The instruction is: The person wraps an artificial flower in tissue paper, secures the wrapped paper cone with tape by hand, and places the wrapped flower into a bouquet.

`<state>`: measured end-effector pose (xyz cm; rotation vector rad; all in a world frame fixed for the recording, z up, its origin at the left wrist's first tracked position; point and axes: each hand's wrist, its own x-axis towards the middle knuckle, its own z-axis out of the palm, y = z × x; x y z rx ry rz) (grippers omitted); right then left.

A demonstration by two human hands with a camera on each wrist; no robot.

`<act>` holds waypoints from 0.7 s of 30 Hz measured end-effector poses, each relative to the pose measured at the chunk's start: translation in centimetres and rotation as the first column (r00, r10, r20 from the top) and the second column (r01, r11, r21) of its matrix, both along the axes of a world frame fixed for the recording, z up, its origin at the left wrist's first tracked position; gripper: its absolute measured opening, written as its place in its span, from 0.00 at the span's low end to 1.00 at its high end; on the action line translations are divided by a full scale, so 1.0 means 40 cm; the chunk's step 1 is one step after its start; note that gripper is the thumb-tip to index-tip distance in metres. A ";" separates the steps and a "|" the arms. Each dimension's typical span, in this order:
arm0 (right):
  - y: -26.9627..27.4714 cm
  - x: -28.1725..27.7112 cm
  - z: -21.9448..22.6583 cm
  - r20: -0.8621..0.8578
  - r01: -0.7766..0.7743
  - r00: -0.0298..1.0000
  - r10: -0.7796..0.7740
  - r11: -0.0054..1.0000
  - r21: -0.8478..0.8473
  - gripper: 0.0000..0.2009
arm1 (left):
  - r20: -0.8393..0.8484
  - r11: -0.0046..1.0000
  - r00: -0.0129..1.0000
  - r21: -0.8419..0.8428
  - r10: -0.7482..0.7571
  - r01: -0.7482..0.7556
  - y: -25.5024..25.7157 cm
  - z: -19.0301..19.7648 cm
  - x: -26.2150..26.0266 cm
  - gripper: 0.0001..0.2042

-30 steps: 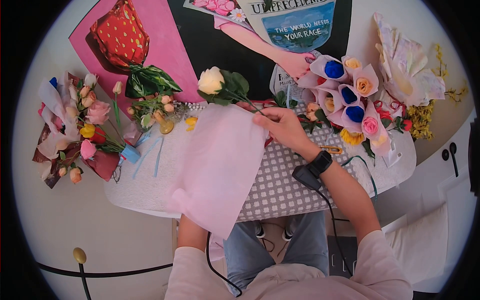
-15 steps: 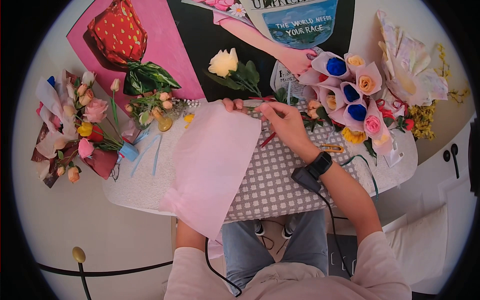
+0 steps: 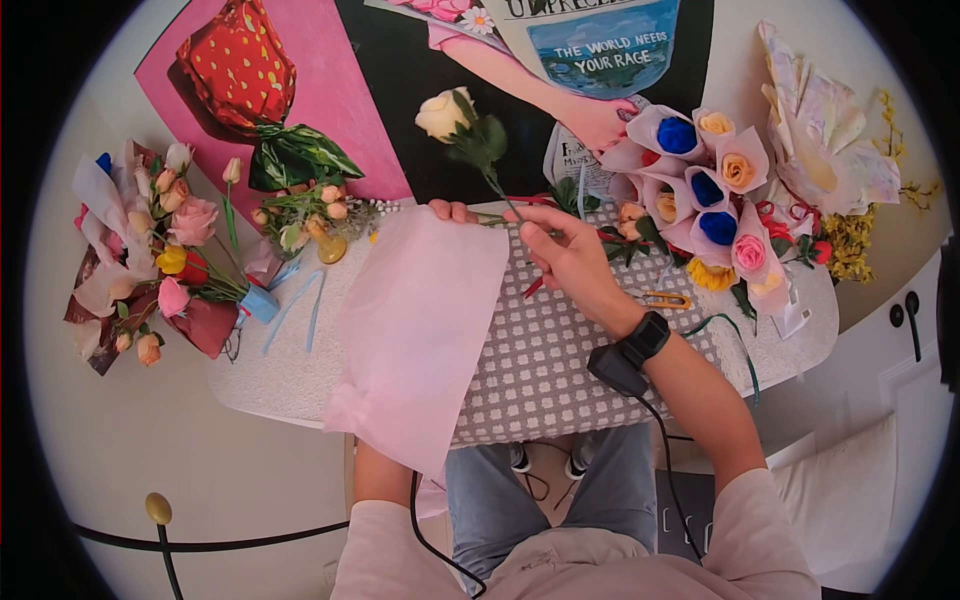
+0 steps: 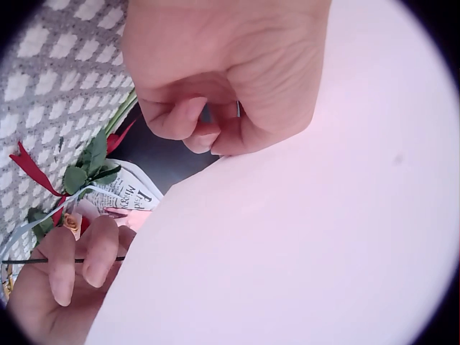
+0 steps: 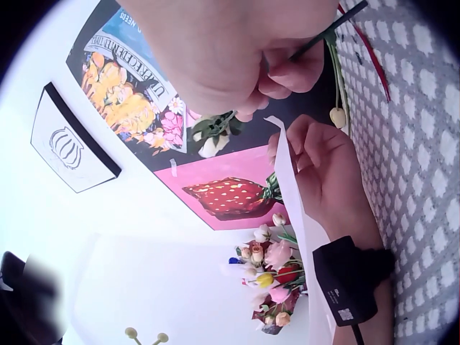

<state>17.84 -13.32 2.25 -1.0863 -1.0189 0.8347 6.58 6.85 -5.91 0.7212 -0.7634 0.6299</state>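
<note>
A cream-white rose (image 3: 443, 116) leans up and left above the table, its dark green leaves below the bloom. My right hand (image 3: 578, 262) pinches its thin stem (image 4: 37, 261) between thumb and fingers. To its left, my left hand (image 3: 453, 211) grips the upper edge of a pale pink sheet of wrapping paper (image 3: 415, 320); most of that hand is behind the sheet in the head view. The left wrist view shows the curled fingers (image 4: 188, 118) at the paper's edge. In the right wrist view the sheet stands between the left hand (image 5: 327, 169) and the flower-filled background.
Paper-wrapped roses (image 3: 715, 190) bunch at the table's right, beside a yellow clip (image 3: 668, 300). A mixed bouquet (image 3: 180, 250) and light blue ribbons (image 3: 312, 310) are at the left. A checked cloth (image 3: 560, 370) covers the middle. Painted pictures (image 3: 270, 110) stand behind.
The rose has risen from over the paper's top edge and now stands more upright. The pink paper and my left hand have shifted left, away from my right hand.
</note>
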 end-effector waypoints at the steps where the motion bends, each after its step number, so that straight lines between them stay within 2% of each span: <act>1: 0.000 0.000 0.001 -0.019 0.007 1.000 -0.007 1.000 -0.004 0.17 | 0.000 1.000 1.000 0.000 0.001 -0.001 -0.002 -0.002 -0.001 0.10; 5: -0.011 -0.005 0.013 -0.077 -0.026 0.997 0.022 0.999 -0.048 0.18 | -0.031 0.999 1.000 -0.053 -0.005 0.003 -0.010 -0.002 -0.009 0.12; 8: -0.007 -0.006 0.000 -0.008 -0.014 1.000 0.013 0.996 -0.086 0.15 | -0.059 0.997 0.997 -0.056 -0.053 0.049 -0.007 0.001 -0.020 0.12; 10: -0.004 -0.016 -0.008 -0.001 0.082 0.997 -0.083 0.990 -0.114 0.14 | -0.070 0.996 0.995 -0.063 -0.072 0.068 -0.008 0.004 -0.021 0.12; 11: -0.005 -0.015 -0.008 -0.001 0.082 0.997 -0.083 0.990 -0.114 0.14 | -0.055 0.995 0.995 -0.056 -0.080 0.077 -0.010 0.007 -0.020 0.12; 14: -0.003 -0.009 -0.011 -0.070 0.082 0.994 -0.089 0.992 -0.096 0.12 | -0.024 0.994 0.995 -0.050 -0.095 0.093 -0.009 0.004 -0.011 0.12; 16: 0.006 -0.003 -0.020 -0.189 0.003 0.982 0.001 1.000 0.022 0.12 | -0.007 0.994 0.995 -0.050 -0.101 0.100 -0.009 0.004 -0.009 0.12; 19: 0.008 -0.007 -0.015 -0.097 0.029 0.995 -0.026 0.999 0.031 0.12 | 0.010 0.991 0.991 -0.028 -0.134 0.135 -0.009 0.007 -0.009 0.13; 21: 0.008 -0.008 -0.013 -0.106 0.043 0.993 -0.042 0.999 0.006 0.12 | -0.002 0.995 0.995 -0.022 -0.100 0.100 0.000 0.000 -0.006 0.12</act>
